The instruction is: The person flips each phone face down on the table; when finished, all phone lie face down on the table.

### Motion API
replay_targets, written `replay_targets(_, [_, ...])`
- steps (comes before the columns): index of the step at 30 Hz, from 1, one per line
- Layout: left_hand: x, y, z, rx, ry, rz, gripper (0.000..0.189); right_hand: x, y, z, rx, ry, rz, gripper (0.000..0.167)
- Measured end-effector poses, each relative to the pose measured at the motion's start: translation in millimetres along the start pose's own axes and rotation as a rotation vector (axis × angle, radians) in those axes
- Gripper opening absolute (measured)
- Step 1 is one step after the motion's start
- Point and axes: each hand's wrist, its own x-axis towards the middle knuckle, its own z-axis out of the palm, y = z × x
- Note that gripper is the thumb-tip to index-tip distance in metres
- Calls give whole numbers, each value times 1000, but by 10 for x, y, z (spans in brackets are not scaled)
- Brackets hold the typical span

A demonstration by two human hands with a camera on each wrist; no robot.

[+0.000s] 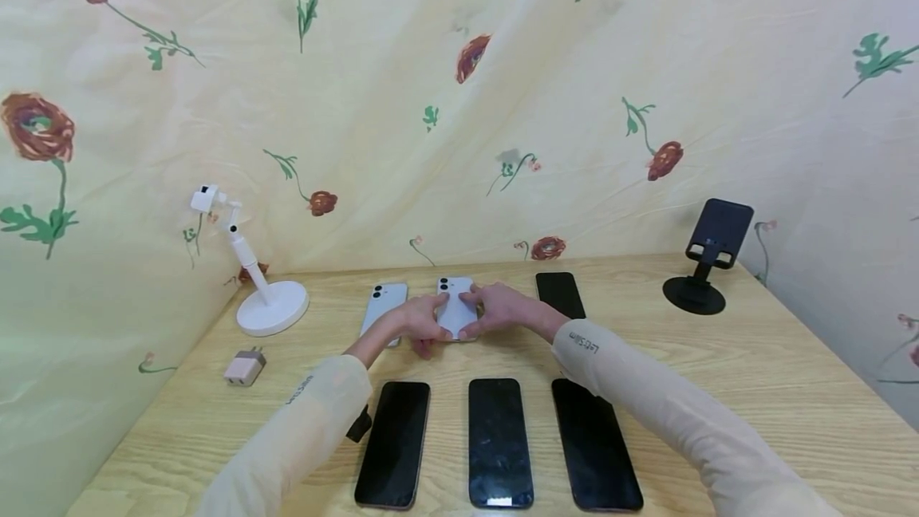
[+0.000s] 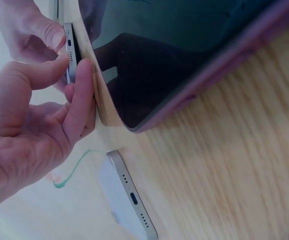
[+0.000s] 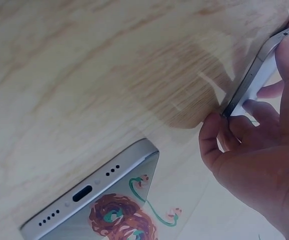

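Observation:
In the head view, a white phone [image 1: 456,311] is at the middle of the back row, its camera side up. My left hand [image 1: 425,319] grips its left and lower edge, with the thumb on the back. From the other side my right hand [image 1: 502,308] pinches its right edge. The left wrist view shows the left hand [image 2: 39,112] with thumb and fingers about the phone's port end [image 2: 70,55]. One end of the phone [image 3: 249,75] is tilted up off the table in the right wrist view, between the right hand's [image 3: 259,160] fingers.
A second pale phone [image 1: 384,298] lies left and a dark-screened phone [image 1: 561,295] right. In front are three black-screened phones, a left [image 1: 393,445], middle [image 1: 500,443] and right one [image 1: 597,445]. A white stand [image 1: 271,308], charger [image 1: 245,368] and black stand [image 1: 694,295] flank them.

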Motion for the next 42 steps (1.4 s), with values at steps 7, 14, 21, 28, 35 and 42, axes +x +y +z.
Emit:
replay_targets(7, [6, 7, 0, -8, -2, -11, 86, 8, 8, 12, -4, -5, 3, 85])
replay_targets(14, [29, -3, 3, 34, -3, -25, 84, 31, 11, 37, -29, -11, -14, 86])
replay_targets(21, [58, -7, 17, 95, -5, -47, 82, 6, 7, 31, -34, -28, 1, 86])
replay_targets(28, [52, -43, 120, 46, -37, -39, 82, -108, 83, -106, -12, -50, -16, 69])
replay_targets(35, [-36, 108, 143, 312, 138, 57, 87, -364, 398, -584, 58, 162, -97, 44])
replay_targets(42, [0, 512, 291, 476, 233, 262, 69, -661, 811, -845, 82, 184, 42, 34])
